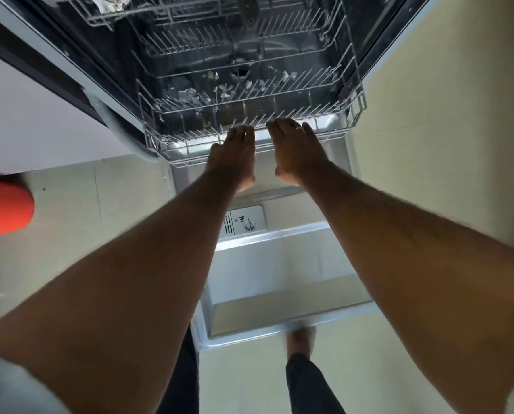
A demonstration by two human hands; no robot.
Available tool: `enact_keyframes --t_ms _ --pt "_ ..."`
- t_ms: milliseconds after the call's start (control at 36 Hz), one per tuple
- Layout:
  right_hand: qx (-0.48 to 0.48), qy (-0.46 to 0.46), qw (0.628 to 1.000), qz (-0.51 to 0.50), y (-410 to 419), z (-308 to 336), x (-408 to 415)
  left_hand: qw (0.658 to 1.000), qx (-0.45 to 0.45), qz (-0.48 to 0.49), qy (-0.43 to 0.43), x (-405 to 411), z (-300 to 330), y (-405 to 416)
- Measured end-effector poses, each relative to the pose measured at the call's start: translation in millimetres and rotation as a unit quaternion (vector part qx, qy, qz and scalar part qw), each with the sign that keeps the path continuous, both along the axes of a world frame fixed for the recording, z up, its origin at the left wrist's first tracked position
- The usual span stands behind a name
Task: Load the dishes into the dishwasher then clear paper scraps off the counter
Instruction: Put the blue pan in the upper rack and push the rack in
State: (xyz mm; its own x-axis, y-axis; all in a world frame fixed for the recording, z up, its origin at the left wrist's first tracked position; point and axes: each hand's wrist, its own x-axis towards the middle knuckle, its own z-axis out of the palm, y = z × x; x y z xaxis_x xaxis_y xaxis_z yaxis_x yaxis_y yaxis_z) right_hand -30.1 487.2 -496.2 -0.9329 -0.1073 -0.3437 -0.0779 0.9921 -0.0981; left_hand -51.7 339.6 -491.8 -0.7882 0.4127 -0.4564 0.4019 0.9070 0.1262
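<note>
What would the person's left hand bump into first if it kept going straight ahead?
Probably the upright tines of the white wire lower rack; the left hand already touches its front rim. Depth beyond is hard to judge.

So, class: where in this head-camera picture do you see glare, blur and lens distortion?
Head view: glare on the open door near the lower rack; motion blur on the red object and forearms; wide-angle bending of the dishwasher's edges; dim, murky interior.

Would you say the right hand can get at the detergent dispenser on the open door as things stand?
Probably yes: the right hand rests on the lower rack, and the detergent dispenser lies uncovered on the open door just below, between the forearms.
</note>
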Motion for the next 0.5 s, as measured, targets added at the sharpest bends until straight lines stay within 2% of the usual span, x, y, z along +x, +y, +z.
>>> enact_keyframes --t_ms 167,500 --pt "-0.006 0.011 1.0 -0.009 -5.2 -1.2 46.3 1.0 0.003 -0.027 -0.008 40.9 2.0 -7.4" --pt "-0.017 -0.017 1.0 -0.016 -11.8 3.1 147.8 0.999 0.014 -0.017 -0.045 136.7 -2.9 -15.4"
